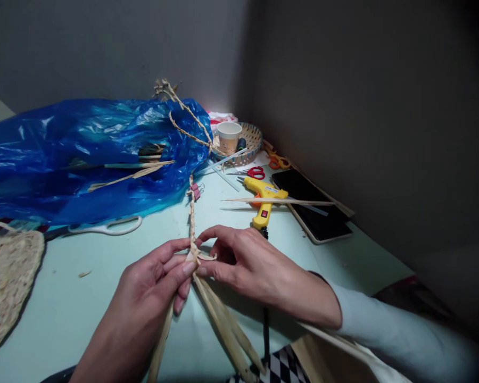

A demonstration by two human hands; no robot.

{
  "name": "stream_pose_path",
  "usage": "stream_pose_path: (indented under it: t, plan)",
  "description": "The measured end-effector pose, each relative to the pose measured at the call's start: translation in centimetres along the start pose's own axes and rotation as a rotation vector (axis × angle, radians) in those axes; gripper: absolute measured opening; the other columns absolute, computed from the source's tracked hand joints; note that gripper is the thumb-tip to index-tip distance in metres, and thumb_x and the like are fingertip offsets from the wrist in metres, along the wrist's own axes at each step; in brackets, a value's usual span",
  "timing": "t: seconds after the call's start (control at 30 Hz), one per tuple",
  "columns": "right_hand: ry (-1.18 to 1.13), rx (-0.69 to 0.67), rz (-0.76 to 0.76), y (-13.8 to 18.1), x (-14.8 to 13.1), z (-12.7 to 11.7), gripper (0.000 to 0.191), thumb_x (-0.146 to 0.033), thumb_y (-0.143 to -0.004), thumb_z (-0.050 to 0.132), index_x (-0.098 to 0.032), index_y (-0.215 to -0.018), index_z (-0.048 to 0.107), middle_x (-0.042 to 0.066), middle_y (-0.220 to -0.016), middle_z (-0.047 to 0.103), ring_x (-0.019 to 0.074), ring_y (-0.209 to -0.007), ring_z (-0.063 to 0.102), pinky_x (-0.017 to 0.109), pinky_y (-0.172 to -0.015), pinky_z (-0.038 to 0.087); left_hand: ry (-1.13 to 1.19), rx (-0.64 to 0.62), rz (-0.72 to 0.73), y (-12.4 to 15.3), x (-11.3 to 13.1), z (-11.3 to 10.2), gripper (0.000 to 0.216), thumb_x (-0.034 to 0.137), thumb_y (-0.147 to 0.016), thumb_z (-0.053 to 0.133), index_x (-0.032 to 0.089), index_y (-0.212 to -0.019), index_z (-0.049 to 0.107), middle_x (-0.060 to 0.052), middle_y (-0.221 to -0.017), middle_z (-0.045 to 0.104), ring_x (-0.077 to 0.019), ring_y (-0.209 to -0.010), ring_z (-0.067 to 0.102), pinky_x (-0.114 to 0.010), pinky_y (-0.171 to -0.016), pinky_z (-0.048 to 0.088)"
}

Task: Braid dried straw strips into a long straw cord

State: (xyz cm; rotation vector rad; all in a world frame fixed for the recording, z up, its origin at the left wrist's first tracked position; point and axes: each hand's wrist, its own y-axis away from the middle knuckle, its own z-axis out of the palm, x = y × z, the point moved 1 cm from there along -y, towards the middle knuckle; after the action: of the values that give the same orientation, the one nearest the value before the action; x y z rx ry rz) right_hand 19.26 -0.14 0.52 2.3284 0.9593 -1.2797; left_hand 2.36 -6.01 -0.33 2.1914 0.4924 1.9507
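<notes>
head view: a blue bag (pixel 83 133) fills the upper left of the frame; a yellow glue gun (pixel 260 187) and black tablet (pixel 325 222) lie right of centre. the braid (pixel 192 215) runs up the middle, its near end partly covered by fingers: the left hand (pixel 154 284) pinches it, thumb closed against fingers; the right hand (pixel 251 266), curled, thumb and forefinger apart, reaches its right side, grip unclear.
</notes>
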Motion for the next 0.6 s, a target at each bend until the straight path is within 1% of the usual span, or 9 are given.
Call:
stream_pose_path:
  t: [0.1, 0.17, 0.23, 0.3, 0.37, 0.43, 0.53, 0.6]
  plan:
    - [0.179, 0.014, -0.032, 0.3, -0.8, 0.2, 0.02, -0.029, -0.095, 0.052, -0.015, -0.099, 0.066, 0.003, -0.079, 0.067, 0.0128, -0.067, 0.057, 0.024, -0.063, 0.038, -0.028, 0.0, -0.027, 0.3, -0.2, 0.0, 0.052, 0.048, -0.079, 0.067, 0.018, -0.119, 0.053, 0.008, -0.052, 0.053, -0.0112, -0.049, 0.045, -0.021, -0.047, 0.035]
    - [0.26, -0.009, -0.058, 0.5, -1.3, 0.2, 0.019, -0.022, -0.095, 0.049, -0.014, -0.088, 0.064, 0.005, -0.081, 0.066, 0.0127, -0.068, 0.056, 0.024, -0.064, 0.038, -0.047, 0.01, -0.042, 0.6, -0.1, 0.1, 0.043, 0.048, -0.081, 0.066, 0.021, -0.113, 0.055, 0.008, -0.053, 0.051, -0.0113, -0.051, 0.044, -0.02, -0.047, 0.034]
    - [0.318, -0.032, -0.073, 0.6, -1.7, 0.1, 0.019, -0.019, -0.095, 0.048, -0.013, -0.085, 0.063, 0.006, -0.083, 0.066, 0.0132, -0.07, 0.056, 0.025, -0.066, 0.038, -0.063, 0.034, -0.048, 0.7, 0.0, 0.2, 0.034, 0.048, -0.081, 0.066, 0.022, -0.103, 0.057, 0.007, -0.055, 0.052, -0.011, -0.052, 0.041, -0.02, -0.047, 0.032]
    - [0.339, -0.052, -0.061, 0.6, -1.6, -0.1, 0.018, -0.015, -0.093, 0.048, -0.014, -0.087, 0.064, 0.006, -0.084, 0.066, 0.0136, -0.072, 0.057, 0.025, -0.067, 0.037, -0.078, 0.042, -0.049, 0.8, 0.3, 0.3, 0.029, 0.046, -0.081, 0.066, 0.021, -0.094, 0.059, 0.003, -0.062, 0.061, -0.0102, -0.053, 0.039, -0.02, -0.048, 0.03]
    - [0.325, -0.054, -0.035, 0.5, -1.4, -0.4, 0.019, -0.013, -0.092, 0.048, -0.015, -0.086, 0.066, 0.004, -0.083, 0.066, 0.0133, -0.072, 0.056, 0.025, -0.067, 0.037, -0.058, 0.007, -0.062, 0.7, 0.4, 0.3, 0.028, 0.045, -0.08, 0.067, 0.02, -0.091, 0.059, -0.001, -0.073, 0.069, -0.0091, -0.053, 0.037, -0.021, -0.048, 0.028]
    - [0.29, -0.058, -0.004, 0.3, -1.1, -0.8, 0.019, -0.016, -0.093, 0.048, -0.016, -0.087, 0.066, 0.003, -0.082, 0.066, 0.0138, -0.073, 0.056, 0.026, -0.067, 0.036, 0.009, -0.043, -0.085, 0.6, 0.4, 0.2, 0.029, 0.043, -0.08, 0.068, 0.02, -0.093, 0.058, -0.003, -0.079, 0.072, -0.0081, -0.051, 0.035, -0.022, -0.048, 0.024]
    - [0.169, -0.131, 0.038, -0.2, -1.0, -1.3, 0.022, -0.024, -0.096, 0.046, -0.016, -0.091, 0.065, 0.004, -0.084, 0.066, 0.0153, -0.078, 0.057, 0.026, -0.068, 0.036, 0.087, -0.078, -0.091, 0.4, 0.2, 0.1, 0.029, 0.041, -0.08, 0.069, 0.02, -0.095, 0.057, -0.002, -0.076, 0.071, -0.0071, -0.049, 0.032, -0.022, -0.046, 0.02]
    - [0.045, -0.199, 0.059, -0.6, -1.1, -1.6, 0.022, -0.029, -0.097, 0.048, -0.016, -0.094, 0.065, 0.003, -0.085, 0.066, 0.015, -0.078, 0.057, 0.024, -0.067, 0.037, 0.105, -0.065, -0.077, 0.4, 0.1, 0.1, 0.029, 0.04, -0.078, 0.072, 0.021, -0.093, 0.057, 0.002, -0.068, 0.065, -0.0074, -0.049, 0.032, -0.022, -0.047, 0.021]
